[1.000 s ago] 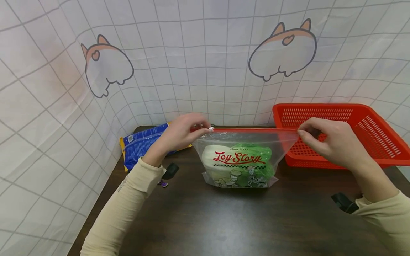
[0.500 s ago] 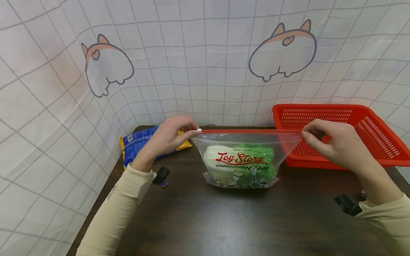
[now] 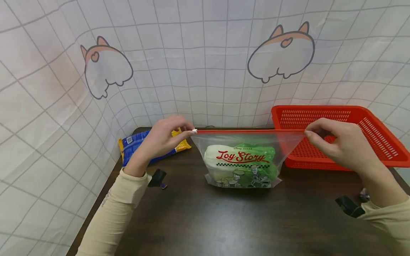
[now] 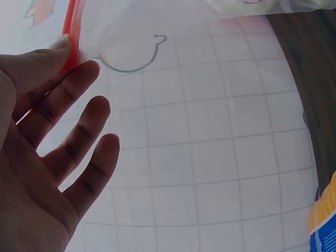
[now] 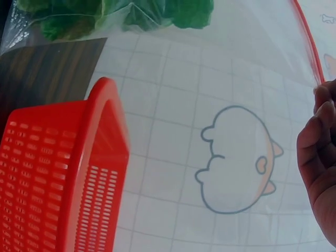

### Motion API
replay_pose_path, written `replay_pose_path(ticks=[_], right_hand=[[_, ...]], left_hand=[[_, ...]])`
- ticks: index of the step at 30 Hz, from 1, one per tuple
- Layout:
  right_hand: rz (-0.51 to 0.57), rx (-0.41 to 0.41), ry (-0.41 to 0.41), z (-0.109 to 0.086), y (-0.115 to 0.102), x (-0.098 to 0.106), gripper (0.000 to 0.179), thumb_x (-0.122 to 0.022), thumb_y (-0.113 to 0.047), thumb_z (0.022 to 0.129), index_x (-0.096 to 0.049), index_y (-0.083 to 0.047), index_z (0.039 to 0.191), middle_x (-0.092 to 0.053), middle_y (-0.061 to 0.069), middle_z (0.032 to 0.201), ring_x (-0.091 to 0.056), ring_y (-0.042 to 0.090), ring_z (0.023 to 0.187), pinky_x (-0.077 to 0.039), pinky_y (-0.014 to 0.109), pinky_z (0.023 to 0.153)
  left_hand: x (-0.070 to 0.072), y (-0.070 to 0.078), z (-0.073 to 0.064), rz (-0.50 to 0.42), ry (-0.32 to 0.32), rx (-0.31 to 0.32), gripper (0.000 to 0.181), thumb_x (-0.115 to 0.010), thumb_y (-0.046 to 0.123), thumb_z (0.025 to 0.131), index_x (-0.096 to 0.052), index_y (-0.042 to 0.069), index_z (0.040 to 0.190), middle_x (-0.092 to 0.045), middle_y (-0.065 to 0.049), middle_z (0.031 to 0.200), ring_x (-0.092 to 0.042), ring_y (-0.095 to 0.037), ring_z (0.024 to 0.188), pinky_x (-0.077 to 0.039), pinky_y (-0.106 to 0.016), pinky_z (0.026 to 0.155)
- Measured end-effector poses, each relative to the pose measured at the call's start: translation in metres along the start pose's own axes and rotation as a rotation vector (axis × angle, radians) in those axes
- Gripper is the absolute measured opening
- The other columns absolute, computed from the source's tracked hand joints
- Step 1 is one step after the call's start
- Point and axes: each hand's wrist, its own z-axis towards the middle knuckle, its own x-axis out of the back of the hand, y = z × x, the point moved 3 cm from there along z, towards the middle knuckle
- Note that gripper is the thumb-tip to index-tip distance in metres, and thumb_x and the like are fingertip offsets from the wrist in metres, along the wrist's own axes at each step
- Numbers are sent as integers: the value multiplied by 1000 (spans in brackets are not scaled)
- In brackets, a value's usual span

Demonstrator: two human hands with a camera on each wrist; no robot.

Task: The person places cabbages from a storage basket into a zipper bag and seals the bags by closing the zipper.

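Note:
A clear slider zip bag [image 3: 243,174] printed with red "Toy Story" lettering stands upright on the dark table. Inside it lies a leafy cabbage [image 3: 270,153] with thick white stalks and green leaves. The bag's red zip edge is stretched straight between both hands. My left hand [image 3: 164,137] pinches its left end, at the white slider [image 3: 194,131]; the left wrist view shows thumb and index finger on the red strip, the other fingers spread. My right hand [image 3: 341,142] pinches the right end of the zip edge between thumb and fingers, in front of the basket.
A red plastic basket [image 3: 320,164] stands at the back right, partly behind the right hand. At the back left lies a blue and yellow packet [image 3: 130,149], partly behind the left hand. Small purple wrapped pieces lie near each wrist, one being the left piece [image 3: 163,186].
My left hand has slid leftward along the zip edge with the white slider, reaching the bag's left end. My right hand has shifted slightly right, and the bag's top is stretched wider.

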Motion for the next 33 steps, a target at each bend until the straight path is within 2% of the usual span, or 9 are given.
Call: replay_pose_path(ticks=[3,7,12,15,17,20,25,30,33], right_hand=[[0,-5,0,-1,-1,3,20,-76,2,76,-70,-12,90,-63,-8,77,-49,-5,72,-40,11,71],[33,57,-25,-1,-2,9,26,-77,5,73,-70,-13,90,-62,-10,77,-50,-6,71,-41,11,71],[128,132,-103,-4,-5,19,35,-77,10,71,-68,-18,89,-59,-16,76,-48,-5,66,-42,14,64],[199,156,-151,-4,-6,24,38,-77,12,71,-66,-20,89,-58,-16,76,-47,-3,65,-42,15,61],[220,150,-175,-4,-6,24,40,-77,12,71,-65,-22,90,-58,-16,76,-47,-2,65,-41,16,60],[211,103,-200,-2,-1,18,38,-77,10,74,-65,-23,90,-58,-16,76,-48,-1,65,-40,17,58],[184,5,-239,1,15,-6,29,-75,2,81,-66,-23,91,-58,-14,76,-47,3,63,-38,18,57],[143,-91,-221,7,29,-30,11,-71,-8,87,-67,-18,91,-57,-12,73,-47,7,62,-38,20,57],[128,-134,-217,11,36,-46,3,-70,-13,90,-67,-14,90,-54,-10,70,-45,9,60,-37,22,56]], left_hand=[[4,5,-1,-5,-6,-28,4,-67,15,93,-69,14,97,-64,4,89,-57,-10,84,-49,-36,79],[13,14,-3,-52,-63,-86,4,-68,14,92,-68,16,95,-62,8,89,-56,-8,85,-48,-31,76],[25,27,-9,-179,-193,-200,2,-66,17,94,-68,19,95,-63,13,92,-57,-4,84,-47,-25,75],[33,33,-12,-270,-234,-267,4,-65,15,95,-67,18,94,-63,12,92,-58,-5,83,-47,-25,75],[36,35,-12,-296,-240,-267,6,-65,13,95,-67,18,94,-63,11,90,-58,-6,82,-47,-25,74],[34,30,-7,-253,-246,-180,7,-65,15,95,-67,22,95,-63,13,90,-57,-5,80,-47,-25,73],[10,7,0,-153,-277,34,7,-62,21,97,-68,19,98,-65,11,90,-56,-9,79,-47,-30,69],[-15,-21,7,-105,-204,194,13,-60,22,98,-69,12,100,-68,0,90,-59,-14,79,-50,-34,69],[-29,-35,9,-88,-157,256,16,-60,23,98,-70,10,100,-68,-3,92,-61,-16,80,-50,-35,70]])
